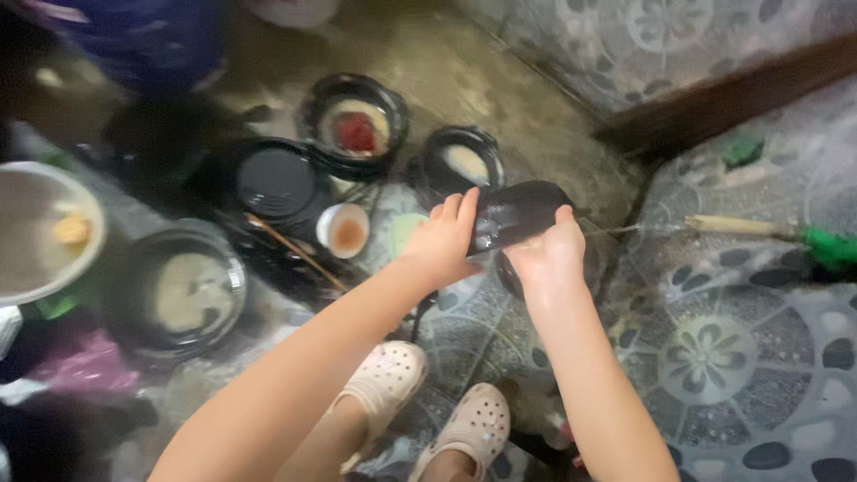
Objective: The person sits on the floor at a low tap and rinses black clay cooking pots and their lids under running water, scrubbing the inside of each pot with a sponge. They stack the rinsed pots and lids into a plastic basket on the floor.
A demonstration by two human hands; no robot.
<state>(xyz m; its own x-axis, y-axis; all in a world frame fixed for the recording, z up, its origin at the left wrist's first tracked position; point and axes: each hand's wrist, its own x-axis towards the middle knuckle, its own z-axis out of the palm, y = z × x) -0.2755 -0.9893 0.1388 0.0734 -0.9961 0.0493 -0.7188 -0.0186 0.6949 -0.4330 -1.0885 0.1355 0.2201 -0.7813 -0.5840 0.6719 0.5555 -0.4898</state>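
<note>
Left hand (439, 241) and right hand (549, 254), fingers closed on opposite ends of a dark, wet, oblong plastic container (518, 214), held above the patterned tile floor (714, 348). Round black food bowls (357, 125) lie nearby; a green-handled brush (803, 236) lies to the right.

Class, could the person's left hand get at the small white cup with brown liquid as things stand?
Probably yes, once freed: the left hand grips the dark wet lid together with the right hand; the small white cup sits just beside it, nothing between.
</note>
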